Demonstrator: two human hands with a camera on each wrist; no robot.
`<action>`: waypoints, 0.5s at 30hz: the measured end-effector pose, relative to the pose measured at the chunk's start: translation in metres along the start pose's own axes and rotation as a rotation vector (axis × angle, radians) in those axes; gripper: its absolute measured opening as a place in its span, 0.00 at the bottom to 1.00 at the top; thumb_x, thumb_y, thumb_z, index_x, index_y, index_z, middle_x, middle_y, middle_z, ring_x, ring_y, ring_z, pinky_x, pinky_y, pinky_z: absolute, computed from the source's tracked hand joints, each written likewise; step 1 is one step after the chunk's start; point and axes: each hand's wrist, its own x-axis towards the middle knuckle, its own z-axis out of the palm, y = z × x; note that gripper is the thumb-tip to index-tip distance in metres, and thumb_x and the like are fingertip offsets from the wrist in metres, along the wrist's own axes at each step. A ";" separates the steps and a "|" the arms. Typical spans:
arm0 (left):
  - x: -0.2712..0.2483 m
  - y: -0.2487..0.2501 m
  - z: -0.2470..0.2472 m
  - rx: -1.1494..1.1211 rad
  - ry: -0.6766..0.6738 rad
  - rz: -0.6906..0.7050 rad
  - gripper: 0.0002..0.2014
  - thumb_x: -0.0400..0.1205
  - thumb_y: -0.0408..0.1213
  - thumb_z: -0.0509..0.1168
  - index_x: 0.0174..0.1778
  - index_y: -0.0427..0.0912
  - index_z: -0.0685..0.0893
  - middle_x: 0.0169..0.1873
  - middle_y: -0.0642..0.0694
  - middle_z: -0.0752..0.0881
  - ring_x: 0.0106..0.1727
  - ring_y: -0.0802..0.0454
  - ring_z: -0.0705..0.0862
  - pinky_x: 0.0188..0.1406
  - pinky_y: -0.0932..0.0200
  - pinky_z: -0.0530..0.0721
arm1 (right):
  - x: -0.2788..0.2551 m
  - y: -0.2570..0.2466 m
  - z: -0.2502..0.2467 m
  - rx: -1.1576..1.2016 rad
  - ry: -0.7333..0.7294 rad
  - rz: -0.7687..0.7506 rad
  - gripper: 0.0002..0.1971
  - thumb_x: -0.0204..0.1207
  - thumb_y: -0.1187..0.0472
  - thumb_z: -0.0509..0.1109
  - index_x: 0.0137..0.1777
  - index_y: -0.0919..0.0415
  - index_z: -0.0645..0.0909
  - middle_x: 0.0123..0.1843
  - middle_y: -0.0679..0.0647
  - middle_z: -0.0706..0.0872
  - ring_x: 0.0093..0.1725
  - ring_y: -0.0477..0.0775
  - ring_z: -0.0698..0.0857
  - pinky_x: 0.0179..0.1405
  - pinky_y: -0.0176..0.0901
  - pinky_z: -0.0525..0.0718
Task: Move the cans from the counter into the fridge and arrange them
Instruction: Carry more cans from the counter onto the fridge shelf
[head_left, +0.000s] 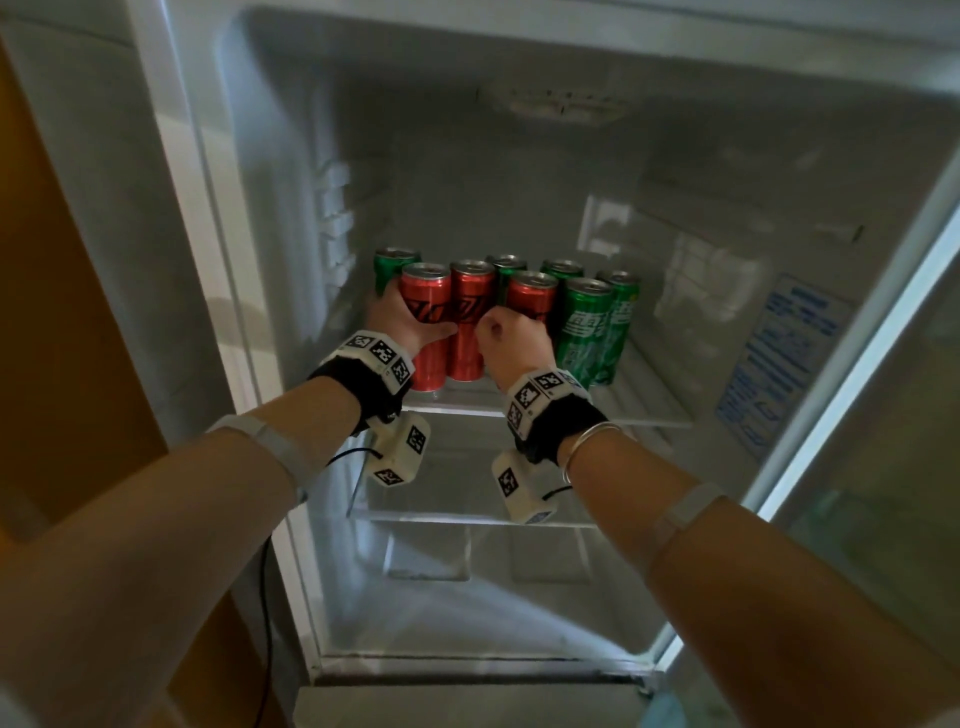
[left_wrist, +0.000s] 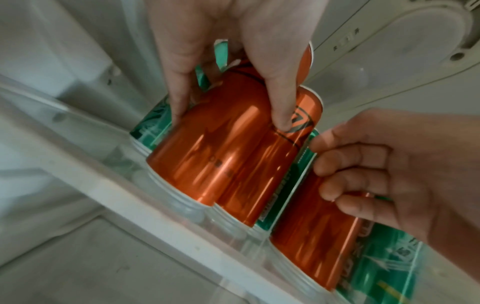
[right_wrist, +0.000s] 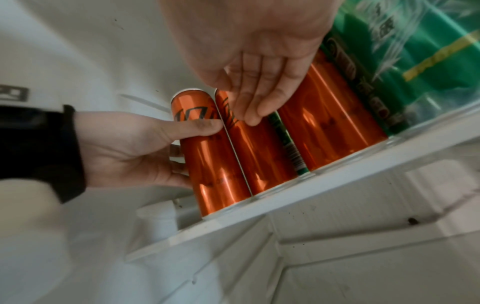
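Several tall cans stand on the glass fridge shelf (head_left: 571, 413). The front row holds three red cans and a green can (head_left: 584, 332); more green cans stand behind. My left hand (head_left: 400, 317) grips the leftmost red can (head_left: 431, 358), thumb in front and fingers behind it, as the left wrist view shows (left_wrist: 231, 119). My right hand (head_left: 511, 338) holds nothing. Its loosely bent fingers (right_wrist: 249, 115) reach the middle red can (right_wrist: 259, 156), beside the third red can (right_wrist: 332, 123). All cans stand upright.
Bare shelf lies to the right of the green cans (head_left: 660, 379). A lower glass shelf (head_left: 467, 514) sits beneath. The fridge's left wall (head_left: 291, 260) is close to my left hand. A blue label (head_left: 779, 364) marks the right inner wall.
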 end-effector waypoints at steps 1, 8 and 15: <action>0.002 -0.001 0.001 0.003 0.011 0.010 0.38 0.62 0.36 0.82 0.68 0.42 0.74 0.59 0.52 0.78 0.61 0.55 0.76 0.71 0.53 0.71 | 0.000 0.001 0.000 -0.003 -0.005 -0.001 0.12 0.80 0.60 0.61 0.48 0.66 0.84 0.41 0.60 0.88 0.38 0.57 0.84 0.37 0.38 0.76; 0.009 -0.020 0.001 0.104 -0.130 -0.051 0.48 0.54 0.33 0.84 0.71 0.47 0.69 0.64 0.47 0.82 0.67 0.46 0.80 0.73 0.39 0.72 | -0.002 0.004 0.002 0.014 -0.011 0.008 0.11 0.79 0.60 0.61 0.46 0.64 0.84 0.40 0.60 0.89 0.39 0.58 0.87 0.39 0.39 0.81; 0.010 -0.016 -0.001 0.136 -0.126 -0.135 0.47 0.59 0.29 0.82 0.73 0.43 0.66 0.66 0.43 0.81 0.69 0.43 0.78 0.73 0.42 0.72 | -0.007 0.006 0.002 0.023 -0.033 0.045 0.12 0.79 0.58 0.61 0.49 0.62 0.84 0.42 0.59 0.89 0.42 0.59 0.87 0.43 0.42 0.84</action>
